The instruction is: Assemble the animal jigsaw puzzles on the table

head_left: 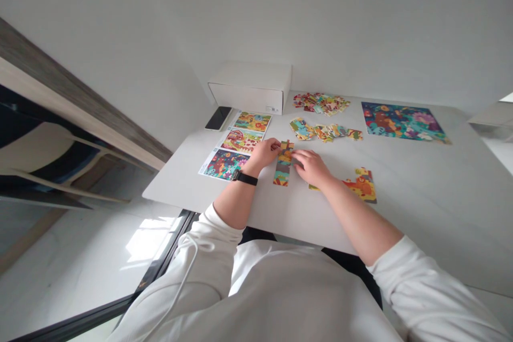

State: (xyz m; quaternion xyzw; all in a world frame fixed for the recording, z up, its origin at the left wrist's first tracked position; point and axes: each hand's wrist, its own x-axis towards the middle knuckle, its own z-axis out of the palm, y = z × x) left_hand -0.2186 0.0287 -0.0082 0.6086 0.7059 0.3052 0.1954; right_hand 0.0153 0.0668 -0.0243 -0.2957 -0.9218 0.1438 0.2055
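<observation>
A narrow strip of joined puzzle pieces [282,164] lies on the white table [420,192] in front of me. My left hand [263,154], with a black band on its wrist, rests at the strip's upper left, fingers curled and pinching its top piece. My right hand [310,165] lies at the strip's right side, fingers bent and pressing on the pieces near the top. A second joined patch of pieces [363,184] sits just right of my right forearm.
Three picture cards [238,141] lie left of my hands, a black phone [218,117] and a white box [250,88] behind them. Two heaps of loose pieces [320,103] [324,131] lie further back. A finished puzzle [403,121] lies at the far right.
</observation>
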